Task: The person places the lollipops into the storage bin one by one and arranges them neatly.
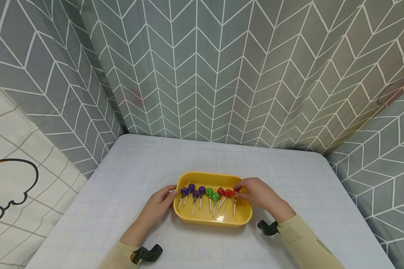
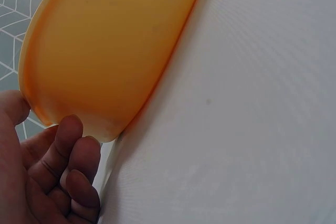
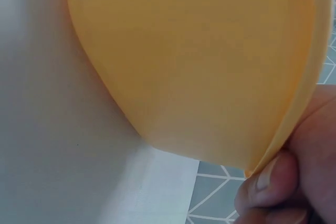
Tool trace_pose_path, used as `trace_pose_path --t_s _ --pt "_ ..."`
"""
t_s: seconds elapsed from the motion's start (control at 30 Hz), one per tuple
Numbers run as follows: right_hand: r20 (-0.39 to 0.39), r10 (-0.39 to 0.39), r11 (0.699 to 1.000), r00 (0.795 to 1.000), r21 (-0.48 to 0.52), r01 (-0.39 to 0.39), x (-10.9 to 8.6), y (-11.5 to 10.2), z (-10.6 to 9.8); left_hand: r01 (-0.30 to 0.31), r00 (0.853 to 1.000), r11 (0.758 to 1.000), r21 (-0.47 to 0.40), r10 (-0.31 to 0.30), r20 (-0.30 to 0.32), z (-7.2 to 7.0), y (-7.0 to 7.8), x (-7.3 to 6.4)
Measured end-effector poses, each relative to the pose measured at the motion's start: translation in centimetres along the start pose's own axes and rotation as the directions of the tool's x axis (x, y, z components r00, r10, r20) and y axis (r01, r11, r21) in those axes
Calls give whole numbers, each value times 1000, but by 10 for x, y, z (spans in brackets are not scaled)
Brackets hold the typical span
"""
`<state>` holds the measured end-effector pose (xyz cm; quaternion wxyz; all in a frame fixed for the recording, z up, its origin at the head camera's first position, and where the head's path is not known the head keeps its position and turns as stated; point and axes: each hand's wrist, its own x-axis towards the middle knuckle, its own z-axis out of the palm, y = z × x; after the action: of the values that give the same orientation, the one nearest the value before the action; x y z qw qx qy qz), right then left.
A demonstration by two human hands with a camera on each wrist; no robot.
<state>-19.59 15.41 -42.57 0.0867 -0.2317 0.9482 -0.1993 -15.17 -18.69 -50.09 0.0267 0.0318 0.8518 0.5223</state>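
Note:
A yellow tray (image 1: 211,219) stands on the table with a row of lollipops lying in it: several purple lollipops (image 1: 196,194) at left, two green lollipops (image 1: 215,196) in the middle and three red lollipops (image 1: 227,193) at right, sticks toward the near side. My left hand (image 1: 161,205) grips the tray's left end, thumb at the rim and fingers curled against the outer wall (image 2: 100,66). Over the right end reaches my right hand (image 1: 259,192), its thumb and forefinger pinching the rightmost red lollipop (image 1: 235,200) by its head. The tray wall hides those fingertips in the right wrist view.
A pale cloth with a faint grid covers the table (image 1: 148,160). Grey chevron curtains (image 1: 195,74) rise behind and at both sides. A black wrist camera (image 1: 147,254) sits on the left wrist, another camera (image 1: 268,227) on the right.

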Motion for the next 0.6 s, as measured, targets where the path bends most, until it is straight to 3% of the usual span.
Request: trace_pose_path --t_s 0.6 --pt "-24 -12 995 1000 -104 10 0 -2 4 3 1000 1000 5 -3 -5 0 1 0"
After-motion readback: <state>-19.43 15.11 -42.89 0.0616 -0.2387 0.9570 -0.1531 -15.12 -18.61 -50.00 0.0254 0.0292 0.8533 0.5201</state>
